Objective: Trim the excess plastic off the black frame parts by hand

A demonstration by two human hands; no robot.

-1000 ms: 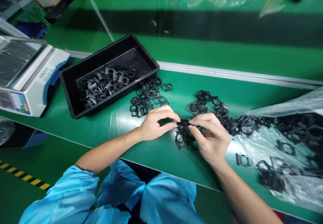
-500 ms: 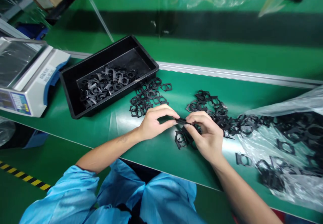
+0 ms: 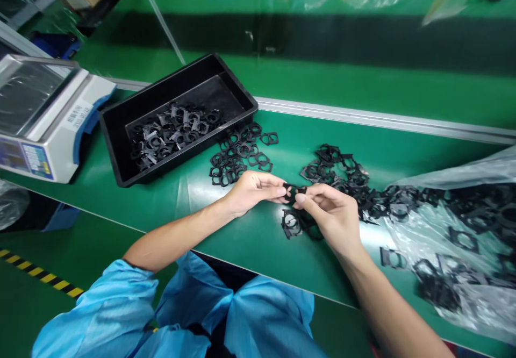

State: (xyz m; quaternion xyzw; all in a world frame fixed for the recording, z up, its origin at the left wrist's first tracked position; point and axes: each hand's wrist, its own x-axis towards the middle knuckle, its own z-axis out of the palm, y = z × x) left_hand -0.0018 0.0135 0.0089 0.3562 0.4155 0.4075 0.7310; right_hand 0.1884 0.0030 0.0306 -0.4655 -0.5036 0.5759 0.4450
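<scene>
You are seeing the tray standing on the bench, with the weighing scale sitting to its left and a heap of moulded frames lying inside it. A second heap is lying against its front right side, a third heap is lying farther right, and a plastic bag is lying beyond that. In front of the tray, your left hand and right hand are holding a single frame between them.

A digital weighing scale stands at the left end of a green workbench. An aluminium rail runs along its far edge, and yellow-and-black hazard tape crosses the green floor at near left.
</scene>
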